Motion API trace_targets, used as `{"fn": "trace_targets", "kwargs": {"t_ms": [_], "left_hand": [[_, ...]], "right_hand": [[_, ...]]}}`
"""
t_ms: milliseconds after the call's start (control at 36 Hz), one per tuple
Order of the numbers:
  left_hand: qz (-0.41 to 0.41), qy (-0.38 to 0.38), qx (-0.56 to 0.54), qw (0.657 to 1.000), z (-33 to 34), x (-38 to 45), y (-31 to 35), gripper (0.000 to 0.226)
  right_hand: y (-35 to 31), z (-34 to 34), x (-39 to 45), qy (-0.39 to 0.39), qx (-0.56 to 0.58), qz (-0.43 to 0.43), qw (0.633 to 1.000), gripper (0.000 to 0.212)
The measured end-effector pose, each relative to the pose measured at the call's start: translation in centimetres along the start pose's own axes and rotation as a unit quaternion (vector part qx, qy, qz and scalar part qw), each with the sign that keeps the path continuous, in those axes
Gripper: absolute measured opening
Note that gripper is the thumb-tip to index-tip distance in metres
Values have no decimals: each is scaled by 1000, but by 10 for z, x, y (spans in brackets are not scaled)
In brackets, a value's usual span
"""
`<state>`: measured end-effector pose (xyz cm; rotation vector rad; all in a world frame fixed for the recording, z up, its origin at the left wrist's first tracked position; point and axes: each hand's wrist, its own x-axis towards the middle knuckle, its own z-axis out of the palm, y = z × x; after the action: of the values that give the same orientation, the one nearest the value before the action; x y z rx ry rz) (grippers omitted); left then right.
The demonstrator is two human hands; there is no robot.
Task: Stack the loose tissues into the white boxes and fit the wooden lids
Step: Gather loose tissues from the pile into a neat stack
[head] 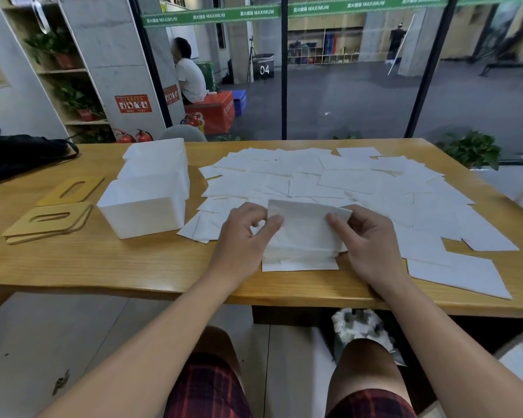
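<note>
We see a long wooden table [109,260] running across the view, and behind it a glass wall [354,86] through which a seated person [189,75] shows on a red box [213,111]. A wide spread of loose tissues [329,179] covers the middle and right of the table, sheets overlapping one another and reaching almost to the right edge and the near edge. A black bag [21,153] lies at the far left corner. Left of the spread stand the white boxes [151,188], set in a row going away from us, the nearest one open at the top and just beside the tissues' left margin; we cannot tell whether anything lies in them. Further left lie the wooden lids [50,220], flat on the table, each with an oval slot, one pair stacked near us and another lid behind it, apart from the boxes.

Close to the near edge we hold a small stack of tissues [302,236] between both hands, its lower edge resting on the table. Our left hand [242,236] pinches the stack's left side, thumb on top and fingers curled. Our right hand [366,239] grips the right side the same way, thumb laid on the top sheet. Nothing stands between the stack and the nearest box but bare wood and a few stray sheets.
</note>
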<state>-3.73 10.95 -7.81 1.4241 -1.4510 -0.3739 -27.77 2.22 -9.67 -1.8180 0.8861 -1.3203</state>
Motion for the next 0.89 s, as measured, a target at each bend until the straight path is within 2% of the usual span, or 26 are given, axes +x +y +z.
{"fn": "trace_targets", "kwargs": {"t_ms": [83,167,278,333,500,639,806,889], "left_hand": [[-30,-13,-47,998,-2,2,0,50],[-66,-27,-49,996,-1,3,-2,47],[-105,-20,-37,994,6,5,-6,42],[-111,-16,-35,993,10,8,-10,43],[-94,-4,57,994,18,12,-17,22],[-38,0,156,987,15,12,-25,33],[-29,-6,242,970,-1,11,-36,63],[-37,25,250,967,-19,20,-46,50]], "right_hand": [[1,1,1,-1,9,26,1000,5],[4,2,2,-6,-11,49,999,18],[5,1,3,-14,-30,72,997,47],[6,2,3,-7,-49,76,996,52],[10,2,5,10,-82,78,994,44],[13,4,7,14,-92,89,992,41],[10,6,6,14,-116,90,989,33],[8,5,3,8,-136,83,987,25]]}}
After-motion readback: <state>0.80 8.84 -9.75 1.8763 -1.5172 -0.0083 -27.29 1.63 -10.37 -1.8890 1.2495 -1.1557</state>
